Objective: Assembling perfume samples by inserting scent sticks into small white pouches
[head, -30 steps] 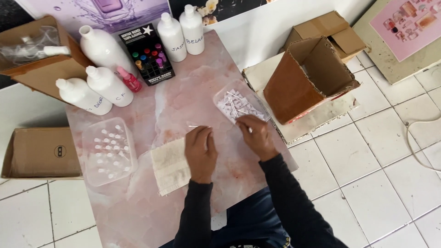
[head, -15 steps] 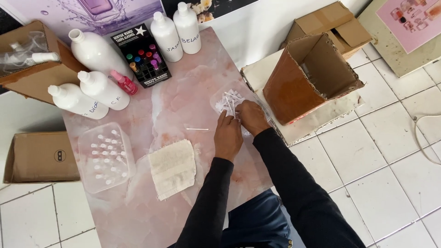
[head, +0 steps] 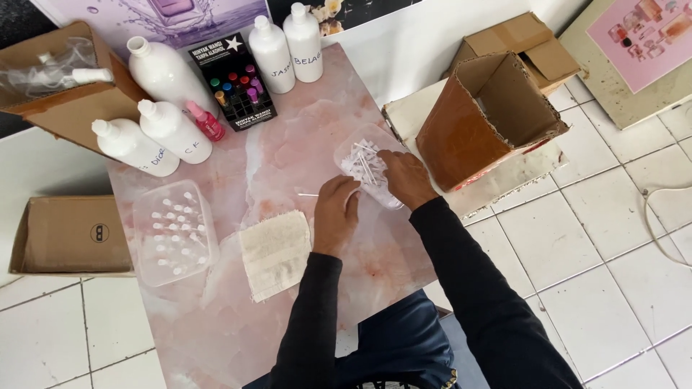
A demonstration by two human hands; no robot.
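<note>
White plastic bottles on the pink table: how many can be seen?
5. Two upright bottles stand at the far edge, one large bottle leans beside the black display box, and two lie at the left. The cardboard box may hide more.

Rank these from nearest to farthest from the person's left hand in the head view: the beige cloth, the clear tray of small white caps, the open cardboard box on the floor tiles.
Measured from the left hand:
1. Beige cloth, just left of the hand and toward the person.
2. Open cardboard box, off the table's right edge, farther up.
3. Clear tray of small white caps, near the table's left edge.
The box and tray are fairly close to call.
</note>
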